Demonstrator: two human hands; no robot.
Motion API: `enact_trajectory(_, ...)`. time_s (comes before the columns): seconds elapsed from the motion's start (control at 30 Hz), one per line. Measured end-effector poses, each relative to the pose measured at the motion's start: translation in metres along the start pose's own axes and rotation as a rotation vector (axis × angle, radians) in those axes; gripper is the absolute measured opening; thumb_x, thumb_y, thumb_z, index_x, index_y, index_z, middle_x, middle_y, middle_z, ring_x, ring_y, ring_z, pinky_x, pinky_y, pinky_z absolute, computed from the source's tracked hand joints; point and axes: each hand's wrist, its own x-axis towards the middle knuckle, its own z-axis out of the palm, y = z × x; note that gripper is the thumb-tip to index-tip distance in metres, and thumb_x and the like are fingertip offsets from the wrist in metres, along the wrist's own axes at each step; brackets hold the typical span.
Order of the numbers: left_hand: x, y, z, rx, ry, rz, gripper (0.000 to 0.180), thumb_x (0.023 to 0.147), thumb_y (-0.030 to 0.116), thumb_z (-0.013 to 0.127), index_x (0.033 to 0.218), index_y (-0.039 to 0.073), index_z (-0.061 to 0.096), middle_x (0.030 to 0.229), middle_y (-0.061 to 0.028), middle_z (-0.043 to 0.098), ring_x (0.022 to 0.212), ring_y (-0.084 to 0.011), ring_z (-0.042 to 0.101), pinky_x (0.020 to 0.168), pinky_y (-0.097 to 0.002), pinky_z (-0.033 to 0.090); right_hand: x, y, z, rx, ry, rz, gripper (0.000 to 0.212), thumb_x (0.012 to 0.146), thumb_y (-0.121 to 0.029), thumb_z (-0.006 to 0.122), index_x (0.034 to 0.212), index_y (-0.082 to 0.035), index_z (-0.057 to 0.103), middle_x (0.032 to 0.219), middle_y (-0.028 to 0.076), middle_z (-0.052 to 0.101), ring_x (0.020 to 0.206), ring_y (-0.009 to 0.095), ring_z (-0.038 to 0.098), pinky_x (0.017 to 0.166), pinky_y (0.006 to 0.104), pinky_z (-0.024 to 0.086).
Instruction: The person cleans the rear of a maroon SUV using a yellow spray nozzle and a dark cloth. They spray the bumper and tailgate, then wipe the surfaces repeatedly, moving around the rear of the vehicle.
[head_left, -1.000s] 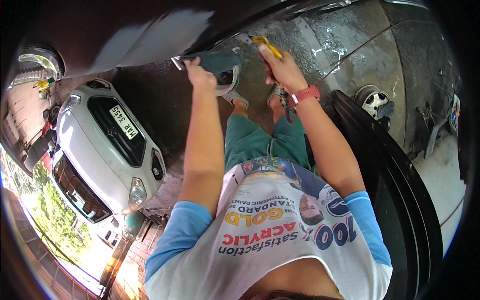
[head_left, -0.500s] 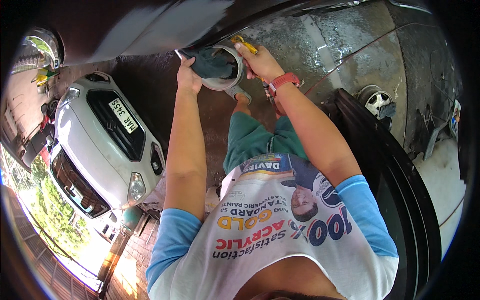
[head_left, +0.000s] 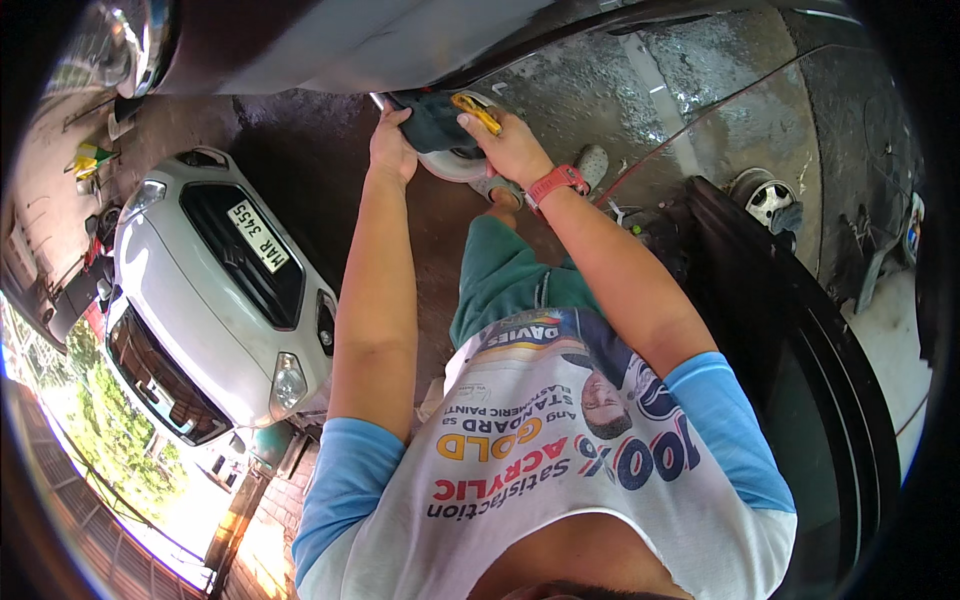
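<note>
My left hand is closed on the left end of a dark grey-green sheet, and a thin pale strip sticks out above its fingers. To the right, my right hand is closed around a small yellow tool, whose exact kind I cannot make out. The tool's upper end lies over the sheet's right side. Behind and below the sheet shows a round thing with a pale rim, partly covered by the sheet and my right hand. Both hands are close to the lower edge of a dark car body.
A white car stands to the left. On the right are a black curved panel and a wheel rim. A thin red hose crosses the wet concrete floor. My feet in grey clogs are below my hands.
My right hand has moved left and down, nearer my left hand, bringing the yellow tool over the dark sheet. The round rim is now more covered. The view has shifted slightly.
</note>
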Motion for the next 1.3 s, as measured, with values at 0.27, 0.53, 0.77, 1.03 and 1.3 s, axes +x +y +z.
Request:
enact_trajectory(0.27, 0.016, 0.021, -0.024, 0.021, 0.006, -0.053, 0.050, 0.105, 0.006, 0.048, 0.155, 0.008, 0.051, 0.149, -0.0110, 0.064, 0.136, -0.0287, 0.063, 0.121, -0.0449, 0.047, 0.004, 0.012, 0.063, -0.224, 0.259, -0.166, 0.060, 0.104, -0.055, 0.068, 0.104, 0.004, 0.066, 0.084, 0.033, 0.071, 0.085, 0.055, 0.070, 0.074, 0.0591, 0.053)
enact_trajectory(0.53, 0.036, 0.037, -0.048, 0.038, 0.074, -0.106, 0.047, 0.104, 0.008, 0.051, 0.151, 0.009, 0.054, 0.138, -0.0104, 0.068, 0.122, -0.0267, 0.068, 0.110, -0.0434, 0.054, 0.018, 0.003, 0.126, -0.351, 0.411, -0.226, 0.058, 0.106, -0.054, 0.067, 0.101, 0.004, 0.064, 0.080, 0.032, 0.069, 0.083, 0.056, 0.068, 0.070, 0.0590, 0.051)
enact_trajectory(0.77, 0.027, 0.077, -0.050, 0.138, -0.033, -0.066, 0.056, 0.104, 0.009, 0.055, 0.160, 0.010, 0.048, 0.142, -0.0104, 0.065, 0.123, -0.0256, 0.067, 0.111, -0.0407, 0.052, 0.038, -0.015, 0.163, -0.418, 0.516, -0.258, 0.059, 0.104, -0.057, 0.067, 0.103, 0.001, 0.063, 0.082, 0.034, 0.071, 0.082, 0.056, 0.070, 0.071, 0.0633, 0.054)
enact_trajectory(1.03, 0.036, 0.100, -0.037, 0.371, -0.119, -0.060, 0.063, 0.102, 0.008, 0.054, 0.164, 0.013, 0.047, 0.147, -0.0115, 0.063, 0.129, -0.0250, 0.063, 0.112, -0.0369, 0.049, 0.026, -0.023, 0.167, -0.345, 0.569, -0.298, 0.054, 0.104, -0.053, 0.069, 0.101, 0.000, 0.061, 0.082, 0.034, 0.070, 0.084, 0.057, 0.069, 0.071, 0.0637, 0.053)
enact_trajectory(1.3, 0.033, 0.067, -0.018, 0.522, -0.155, 0.166, 0.070, 0.099, 0.008, 0.056, 0.168, 0.011, 0.044, 0.167, -0.0135, 0.051, 0.148, -0.0285, 0.051, 0.124, -0.0351, 0.036, -0.008, 0.004, 0.125, -0.153, 0.533, -0.213, 0.051, 0.106, -0.050, 0.069, 0.098, 0.000, 0.061, 0.074, 0.023, 0.067, 0.073, 0.044, 0.068, 0.064, 0.0522, 0.051)
